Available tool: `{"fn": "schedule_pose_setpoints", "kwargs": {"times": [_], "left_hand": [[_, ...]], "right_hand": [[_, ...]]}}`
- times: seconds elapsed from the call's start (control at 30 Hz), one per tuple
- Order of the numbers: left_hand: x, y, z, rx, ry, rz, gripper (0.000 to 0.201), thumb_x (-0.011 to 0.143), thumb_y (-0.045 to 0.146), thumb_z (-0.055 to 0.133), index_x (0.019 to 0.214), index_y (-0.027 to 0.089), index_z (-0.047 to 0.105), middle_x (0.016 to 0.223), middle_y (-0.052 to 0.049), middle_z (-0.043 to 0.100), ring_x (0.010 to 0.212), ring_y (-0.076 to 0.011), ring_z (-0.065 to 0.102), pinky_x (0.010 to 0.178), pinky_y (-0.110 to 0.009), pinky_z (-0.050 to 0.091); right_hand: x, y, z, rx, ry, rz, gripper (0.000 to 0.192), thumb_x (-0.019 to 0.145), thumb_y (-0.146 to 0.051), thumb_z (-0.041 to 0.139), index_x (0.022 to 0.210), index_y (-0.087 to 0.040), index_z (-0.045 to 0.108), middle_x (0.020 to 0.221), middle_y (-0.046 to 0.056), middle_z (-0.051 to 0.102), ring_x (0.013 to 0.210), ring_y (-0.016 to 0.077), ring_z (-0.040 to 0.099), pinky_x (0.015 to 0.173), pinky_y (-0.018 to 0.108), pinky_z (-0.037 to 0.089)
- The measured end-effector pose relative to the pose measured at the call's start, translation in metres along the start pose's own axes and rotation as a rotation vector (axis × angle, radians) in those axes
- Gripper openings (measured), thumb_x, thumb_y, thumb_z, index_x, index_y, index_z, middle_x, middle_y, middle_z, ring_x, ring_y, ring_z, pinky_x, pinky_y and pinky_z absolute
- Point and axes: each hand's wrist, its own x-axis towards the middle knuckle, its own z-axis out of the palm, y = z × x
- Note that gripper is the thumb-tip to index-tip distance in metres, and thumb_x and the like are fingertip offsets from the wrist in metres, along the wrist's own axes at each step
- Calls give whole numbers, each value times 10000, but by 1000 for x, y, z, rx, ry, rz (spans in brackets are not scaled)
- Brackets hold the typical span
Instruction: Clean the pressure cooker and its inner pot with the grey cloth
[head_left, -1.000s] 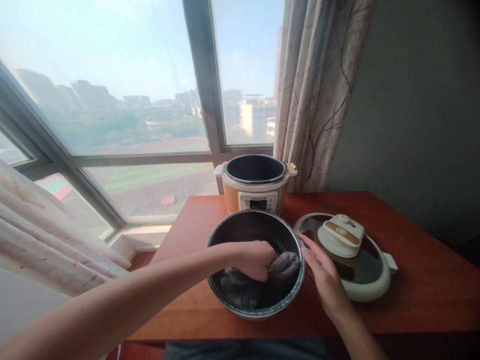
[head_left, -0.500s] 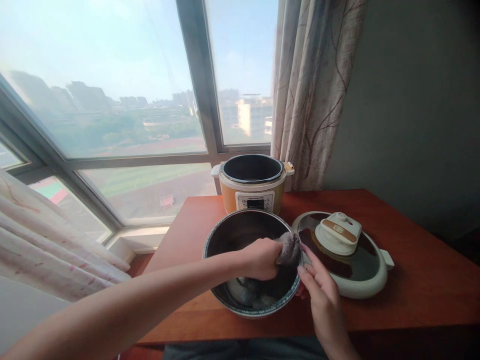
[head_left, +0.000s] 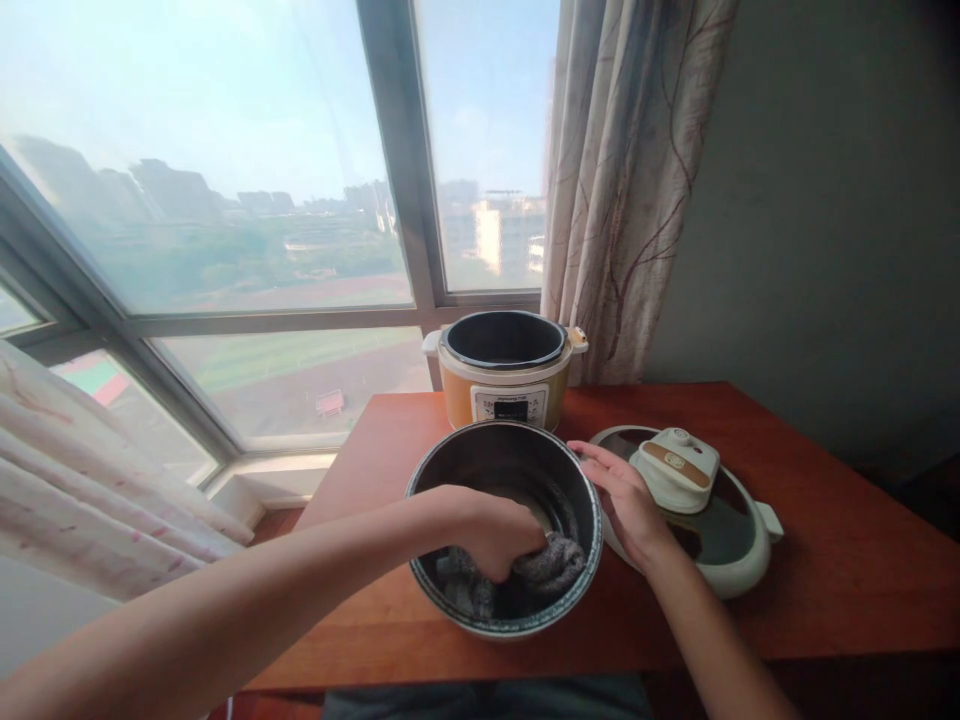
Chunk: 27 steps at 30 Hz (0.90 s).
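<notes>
A dark, speckled-rim inner pot (head_left: 450, 470) sits at the front of the wooden table, its mouth facing up toward me. Inside it, my left hand (head_left: 499, 535) is closed round a bunched grey cloth (head_left: 553, 565), down by the lower right of the inner wall. More of the cloth spreads to the left beneath my wrist. My right hand (head_left: 619, 490) is at the pot's right rim, fingers stretched along the outside and apparently touching it; the thumb is hard to make out.
Behind the pot stands a yellow and white electric cooker body (head_left: 454, 392), uncovered. To the right lies its lid (head_left: 739, 530) with a white knob. A window, with curtains (head_left: 622, 190) on either side, rises behind the wooden table (head_left: 840, 560).
My left hand has taken the cloth from the right rim down deeper into the pot. My right hand has slid up and back along the rim, its fingers straighter now.
</notes>
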Motion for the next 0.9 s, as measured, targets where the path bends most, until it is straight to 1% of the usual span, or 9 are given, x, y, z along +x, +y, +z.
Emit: {"fn": "schedule_pose_setpoints", "kwargs": {"times": [0.07, 0.17, 0.37, 0.43, 0.5, 0.57, 0.67, 0.77, 0.9], "left_hand": [[-3, 0, 2, 42, -51, 15, 192, 652, 121, 712, 838, 127, 759, 796, -137, 769, 622, -234, 665, 481, -289, 423], [-7, 2, 6, 53, -36, 0, 261, 689, 153, 695, 940, 115, 761, 837, -153, 774, 671, -256, 696, 501, -296, 445], [4, 10, 11, 104, 4, -35, 266, 689, 190, 687, 914, 78, 774, 840, -198, 770, 738, -310, 734, 569, -329, 512], [10, 13, 11, 80, 32, -72, 290, 684, 205, 676, 923, 76, 777, 862, -205, 771, 764, -323, 741, 590, -337, 533], [14, 14, 11, 26, 72, -121, 296, 682, 200, 654, 925, 86, 779, 884, -199, 773, 791, -322, 744, 610, -331, 547], [19, 12, 11, -60, 127, -175, 309, 679, 188, 636, 940, 100, 777, 907, -181, 775, 823, -307, 744, 635, -314, 555], [27, 5, 13, -261, 232, -288, 320, 682, 190, 652, 973, 125, 768, 926, -130, 773, 856, -273, 735, 679, -286, 558], [36, -5, 15, -539, 343, -423, 311, 661, 211, 724, 960, 132, 757, 905, -79, 760, 846, -249, 720, 661, -256, 552], [43, -18, 20, -939, 496, -585, 310, 675, 171, 719, 978, 106, 733, 907, -71, 745, 813, -223, 715, 590, -217, 530]], "right_hand": [[-1, 0, -1, -52, -4, -3, 555, 728, -466, 796, 1177, -155, 698, 873, 56, 737, 787, 211, 654, 731, 305, 480], [-17, 5, -6, -124, 32, -20, 595, 781, -519, 755, 1255, -171, 664, 887, 59, 744, 780, 214, 659, 728, 315, 492], [-68, 27, -5, -251, 136, -27, 698, 829, -610, 672, 1368, -171, 601, 616, -2, 623, 500, 175, 534, 480, 286, 429], [-76, 32, 0, -267, 183, -50, 679, 844, -622, 642, 1354, -175, 617, 612, -2, 610, 498, 177, 524, 464, 288, 429], [-76, 35, 3, -280, 218, -87, 617, 860, -614, 619, 1308, -192, 658, 627, 8, 624, 536, 188, 552, 503, 298, 466], [-73, 35, 4, -305, 230, -119, 572, 867, -600, 615, 1282, -212, 683, 667, 23, 660, 628, 215, 612, 578, 312, 508], [-70, 33, 3, -338, 228, -110, 595, 869, -610, 605, 1320, -227, 666, 750, 46, 709, 767, 259, 664, 668, 343, 535], [-70, 32, 1, -337, 198, -71, 619, 872, -626, 590, 1343, -228, 651, 777, 54, 721, 783, 276, 670, 679, 362, 537], [-70, 31, 1, -326, 210, -113, 591, 847, -613, 627, 1290, -227, 687, 773, 58, 720, 820, 282, 676, 682, 355, 541]]}}
